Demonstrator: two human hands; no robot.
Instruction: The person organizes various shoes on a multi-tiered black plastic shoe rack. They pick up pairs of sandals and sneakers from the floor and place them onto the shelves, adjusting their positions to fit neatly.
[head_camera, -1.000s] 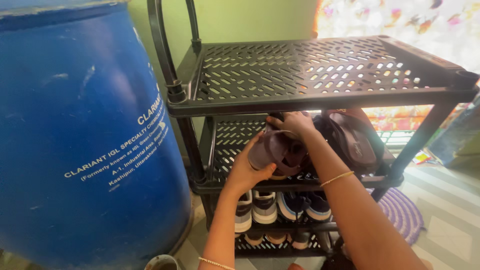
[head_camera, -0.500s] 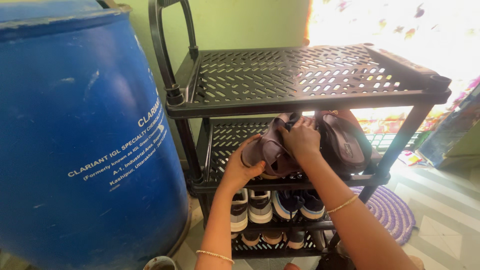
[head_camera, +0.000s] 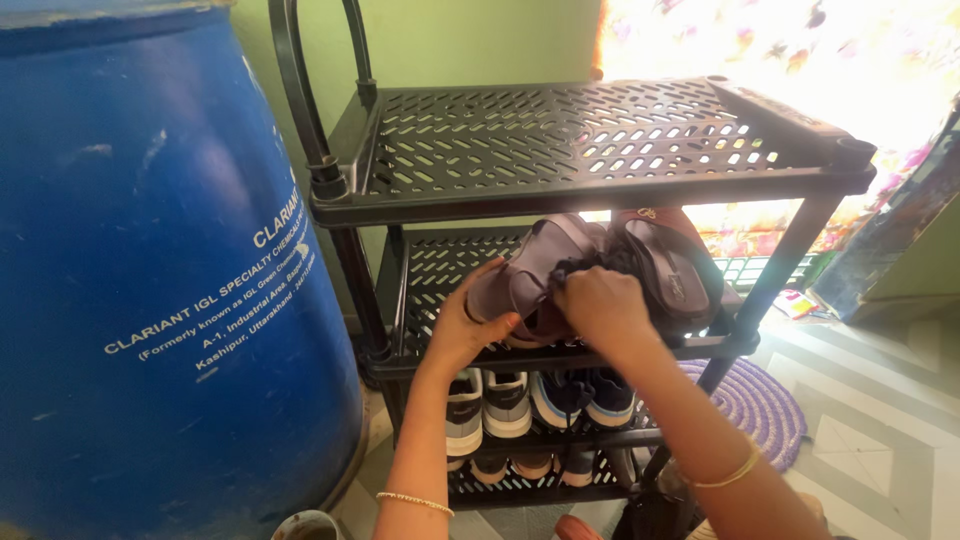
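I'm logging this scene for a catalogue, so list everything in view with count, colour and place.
Shoe rack: one, black, slotted shelves, centre, against the green wall.
Sandals: a purple-brown pair, second shelf, held in both hands.
Dark sandals: brown-black, second shelf, right of the held pair; count unclear.
Sneakers: about four, grey-white and blue, third shelf.
Lowest-shelf shoes: several, partly hidden.
Drum: one, blue, left of the rack.
Rug: one, purple, round, floor behind the rack.
Curtain: one, floral, bright, upper right.
Left hand: grips the sandals' left side; bracelet on the wrist.
Right hand: on the sandals' straps; bracelet on the wrist.
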